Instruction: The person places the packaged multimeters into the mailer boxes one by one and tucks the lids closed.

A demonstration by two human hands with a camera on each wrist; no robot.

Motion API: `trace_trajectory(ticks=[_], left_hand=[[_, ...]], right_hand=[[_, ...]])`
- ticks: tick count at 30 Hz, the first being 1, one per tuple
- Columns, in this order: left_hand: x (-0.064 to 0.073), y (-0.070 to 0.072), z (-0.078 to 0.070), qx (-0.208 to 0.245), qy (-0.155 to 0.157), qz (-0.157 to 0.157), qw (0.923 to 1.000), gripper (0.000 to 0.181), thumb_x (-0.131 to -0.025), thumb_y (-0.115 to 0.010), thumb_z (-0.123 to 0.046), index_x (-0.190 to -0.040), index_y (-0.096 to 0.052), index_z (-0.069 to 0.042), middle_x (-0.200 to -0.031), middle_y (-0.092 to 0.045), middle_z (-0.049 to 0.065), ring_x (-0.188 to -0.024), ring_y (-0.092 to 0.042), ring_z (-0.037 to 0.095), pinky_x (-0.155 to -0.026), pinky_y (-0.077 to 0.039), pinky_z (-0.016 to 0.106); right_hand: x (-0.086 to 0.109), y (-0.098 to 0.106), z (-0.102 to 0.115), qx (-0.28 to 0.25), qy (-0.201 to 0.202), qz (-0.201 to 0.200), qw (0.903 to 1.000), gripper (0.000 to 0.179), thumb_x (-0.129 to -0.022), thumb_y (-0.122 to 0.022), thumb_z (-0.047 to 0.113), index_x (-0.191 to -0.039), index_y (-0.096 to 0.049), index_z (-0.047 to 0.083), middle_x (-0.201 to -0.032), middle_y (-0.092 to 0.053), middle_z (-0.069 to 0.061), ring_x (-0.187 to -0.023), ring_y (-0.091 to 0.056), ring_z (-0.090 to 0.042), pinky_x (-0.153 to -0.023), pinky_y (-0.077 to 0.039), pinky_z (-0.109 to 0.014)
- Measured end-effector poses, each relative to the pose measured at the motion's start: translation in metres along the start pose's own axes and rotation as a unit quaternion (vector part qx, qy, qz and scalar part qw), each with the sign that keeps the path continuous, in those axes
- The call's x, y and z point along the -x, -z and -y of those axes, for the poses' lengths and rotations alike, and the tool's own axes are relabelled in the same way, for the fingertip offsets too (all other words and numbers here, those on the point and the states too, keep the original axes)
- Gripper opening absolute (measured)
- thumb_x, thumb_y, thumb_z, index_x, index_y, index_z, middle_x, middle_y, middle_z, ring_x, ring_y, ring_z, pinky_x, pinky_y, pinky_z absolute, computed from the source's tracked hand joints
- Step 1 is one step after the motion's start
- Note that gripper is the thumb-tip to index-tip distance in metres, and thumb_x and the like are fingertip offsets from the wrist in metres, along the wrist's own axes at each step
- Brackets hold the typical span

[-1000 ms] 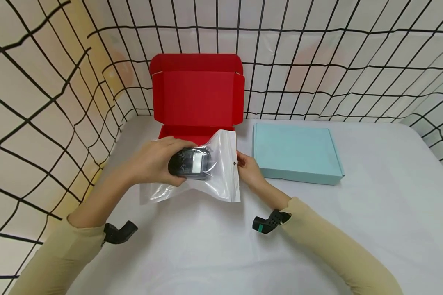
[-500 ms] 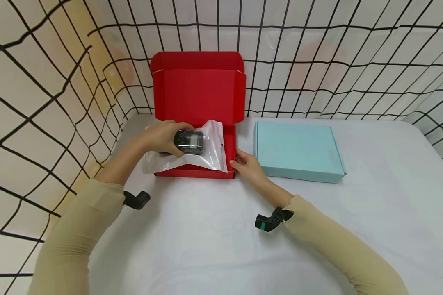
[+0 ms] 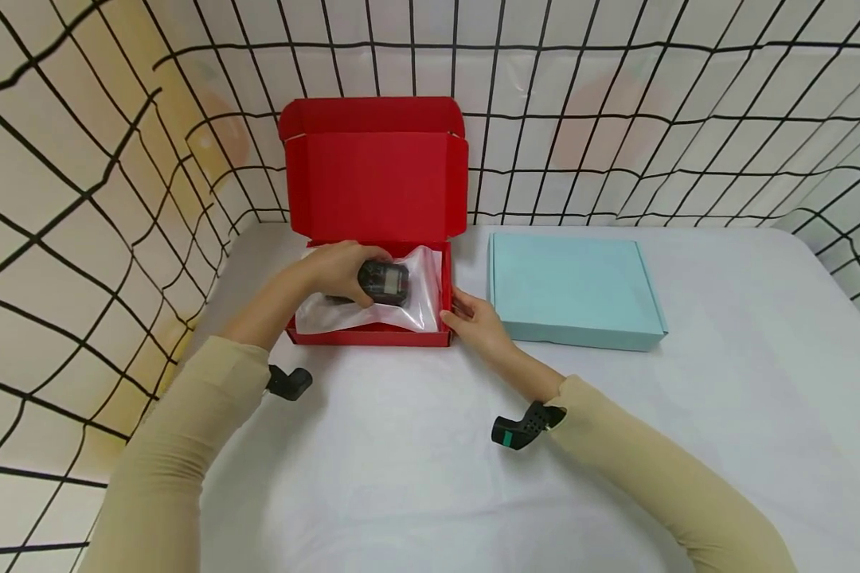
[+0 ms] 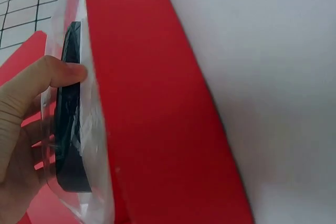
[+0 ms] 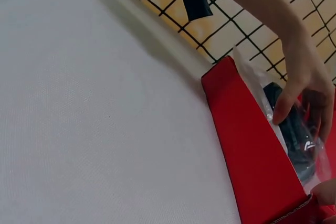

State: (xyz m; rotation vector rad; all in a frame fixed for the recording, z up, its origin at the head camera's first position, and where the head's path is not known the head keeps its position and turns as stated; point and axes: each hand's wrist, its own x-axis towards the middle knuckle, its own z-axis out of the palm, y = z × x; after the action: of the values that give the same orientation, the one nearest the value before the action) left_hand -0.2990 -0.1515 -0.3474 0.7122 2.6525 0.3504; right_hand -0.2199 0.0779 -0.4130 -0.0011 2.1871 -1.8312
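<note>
Inside the open red box [image 3: 373,338] is a clear plastic zip bag [image 3: 424,314]. A black handheld device with a small pale display [image 3: 390,282] is in the bag. My left hand [image 3: 340,269] grips the device through the plastic, its thumb on the near side and its fingers over the far side, as the left wrist view also shows. The device's left end is hidden under that hand. At the box's front right corner, my right hand [image 3: 478,322] holds the side wall, thumb at the rim and fingers beside the wall.
The red box's lid [image 3: 376,183] stands raised at the back. A closed light blue box [image 3: 576,286] lies to the right of my right hand. A black wire grid [image 3: 545,119] borders the white table [image 3: 430,469] at the back and sides.
My left hand has carried the bagged device away from me and down into the red box. The right hand has stayed near the box's right side, its thumb now at the rim.
</note>
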Motion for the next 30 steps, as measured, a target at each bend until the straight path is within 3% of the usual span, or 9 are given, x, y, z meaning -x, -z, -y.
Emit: trace_trajectory(ticks=[6,14,21,26,30], left_hand=[[-0.006,-0.009,0.004,0.016,-0.01,-0.007,0.9998,0.076,-0.065,-0.079,-0.023,-0.133,-0.045,-0.022,-0.121,-0.049,0.006,-0.112,-0.041,0.024,-0.085,-0.048,0.043],[-0.01,-0.025,0.017,0.031,0.004,0.001,0.9995,0.085,-0.065,-0.08,-0.024,-0.138,-0.038,-0.024,-0.124,-0.048,0.005,-0.114,-0.04,0.023,-0.083,-0.049,0.042],[-0.008,-0.036,0.021,0.026,-0.002,0.011,0.9996,0.106,-0.064,-0.079,-0.037,-0.147,-0.015,-0.023,-0.151,-0.017,0.006,-0.135,-0.022,0.029,-0.094,-0.042,0.05],[-0.005,-0.032,0.027,0.062,0.001,-0.048,0.9969,0.101,-0.07,-0.073,-0.039,-0.147,-0.011,-0.021,-0.15,-0.02,0.007,-0.134,-0.024,0.029,-0.098,-0.038,0.052],[-0.001,-0.024,0.032,0.055,-0.005,-0.146,0.9877,0.092,-0.077,-0.069,-0.034,-0.147,-0.011,-0.02,-0.149,-0.022,0.011,-0.134,-0.025,0.031,-0.101,-0.033,0.052]], right_hand=[[0.0,0.0,0.0,0.033,0.0,-0.003,0.9994,0.058,-0.091,-0.053,0.011,-0.142,-0.027,0.003,-0.144,-0.035,-0.013,-0.129,-0.039,-0.026,-0.097,-0.04,-0.035],[0.0,0.0,0.0,0.107,0.028,0.002,0.9938,0.058,-0.092,-0.051,0.011,-0.142,-0.024,0.001,-0.142,-0.036,-0.015,-0.128,-0.04,-0.026,-0.096,-0.04,-0.035],[0.002,0.001,0.001,0.152,0.054,-0.011,0.9868,0.056,-0.091,-0.053,0.011,-0.14,-0.028,-0.002,-0.139,-0.04,-0.018,-0.123,-0.046,-0.029,-0.093,-0.043,-0.035],[0.001,0.003,0.006,0.18,0.055,-0.005,0.9821,0.057,-0.09,-0.055,0.011,-0.139,-0.03,-0.002,-0.137,-0.043,-0.018,-0.12,-0.048,-0.029,-0.091,-0.044,-0.036],[-0.002,0.004,0.009,0.191,0.033,0.0,0.981,0.059,-0.089,-0.057,0.014,-0.14,-0.03,0.002,-0.136,-0.045,-0.016,-0.119,-0.05,-0.028,-0.09,-0.046,-0.035]])
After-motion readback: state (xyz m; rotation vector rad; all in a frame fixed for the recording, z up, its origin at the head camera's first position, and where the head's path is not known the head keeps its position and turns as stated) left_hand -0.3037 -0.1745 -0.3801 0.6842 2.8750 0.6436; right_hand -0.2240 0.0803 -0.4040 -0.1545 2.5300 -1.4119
